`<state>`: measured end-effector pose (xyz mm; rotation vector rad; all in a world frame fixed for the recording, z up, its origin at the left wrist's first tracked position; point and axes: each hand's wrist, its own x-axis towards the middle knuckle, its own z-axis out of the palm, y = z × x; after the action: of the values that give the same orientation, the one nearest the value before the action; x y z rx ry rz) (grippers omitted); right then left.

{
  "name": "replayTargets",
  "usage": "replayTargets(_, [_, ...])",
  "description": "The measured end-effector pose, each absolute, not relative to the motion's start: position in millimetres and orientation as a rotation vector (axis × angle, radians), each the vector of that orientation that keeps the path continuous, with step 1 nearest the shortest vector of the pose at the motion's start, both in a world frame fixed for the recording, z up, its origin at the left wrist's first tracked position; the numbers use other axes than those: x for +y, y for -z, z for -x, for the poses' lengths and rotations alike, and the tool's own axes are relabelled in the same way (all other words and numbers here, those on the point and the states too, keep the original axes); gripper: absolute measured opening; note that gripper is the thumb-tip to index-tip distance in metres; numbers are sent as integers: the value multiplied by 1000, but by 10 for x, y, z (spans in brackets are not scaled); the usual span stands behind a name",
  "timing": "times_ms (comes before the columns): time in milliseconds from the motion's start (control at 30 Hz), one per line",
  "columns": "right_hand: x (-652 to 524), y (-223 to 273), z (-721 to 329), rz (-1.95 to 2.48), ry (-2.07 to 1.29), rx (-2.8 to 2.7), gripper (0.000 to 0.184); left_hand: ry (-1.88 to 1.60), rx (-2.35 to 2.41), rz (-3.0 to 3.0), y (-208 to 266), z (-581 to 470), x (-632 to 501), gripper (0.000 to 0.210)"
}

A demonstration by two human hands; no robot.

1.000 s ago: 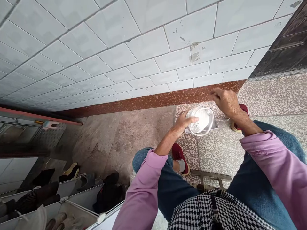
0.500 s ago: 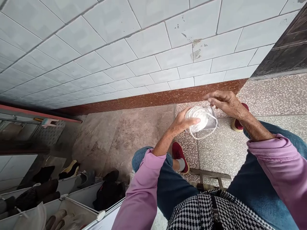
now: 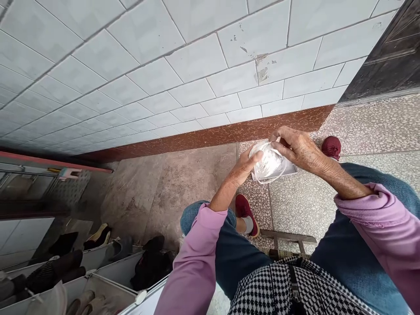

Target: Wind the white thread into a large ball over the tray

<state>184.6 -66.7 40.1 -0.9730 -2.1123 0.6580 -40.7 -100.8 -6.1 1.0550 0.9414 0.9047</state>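
My left hand (image 3: 244, 166) is closed round a ball of white cord (image 3: 267, 162), the thumb lying across its near side. At the ball's upper right, my right hand (image 3: 292, 146) pinches with thumb and fingers at the cord; the fingertips touch the ball and partly hide the strand between them. A loose loop of cord hangs below and to the right of the ball. Behind it, a shallow grey tray or box (image 3: 291, 169) shows on the floor, mostly covered by the ball.
A tiled wall (image 3: 197, 70) with a brown base runs ahead. At lower left, a divided rack (image 3: 114, 267) holds shoes. A wooden stool frame (image 3: 288, 237) stands between my legs. My red shoes (image 3: 244, 212) rest on the speckled floor. A dark door (image 3: 397, 57) is at upper right.
My right hand has come down and left from above the tray onto the ball, its fingers now pinched at the cord. The hanging loop has become smaller.
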Motion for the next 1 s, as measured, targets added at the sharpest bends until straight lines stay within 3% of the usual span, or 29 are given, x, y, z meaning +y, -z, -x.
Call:
replayTargets(267, [-819, -556, -1862, 1148, -706, -2037, 14, -1028, 1002, -971, -49, 388, -986, 72])
replayTargets(433, [-855, -559, -2020, 1095, -855, -1998, 18, -1227, 1031, -933, -71, 498, -888, 88])
replayTargets(600, [-763, -183, -2399, 1005, -1332, -2257, 17, -1386, 1041, -882, -112, 723, -743, 93])
replayTargets(733, [-700, 162, -2487, 1299, -876, -2490, 10, -1457, 1039, -843, -181, 803, -694, 92])
replayTargets(800, [-731, 189, -2349, 1270, -861, -2369, 27, -1439, 1031, -855, -200, 773, -698, 91])
replayTargets(1000, [-988, 135, -1529, 866, -1567, -1717, 50, -1405, 998, -891, -184, 516, -735, 77])
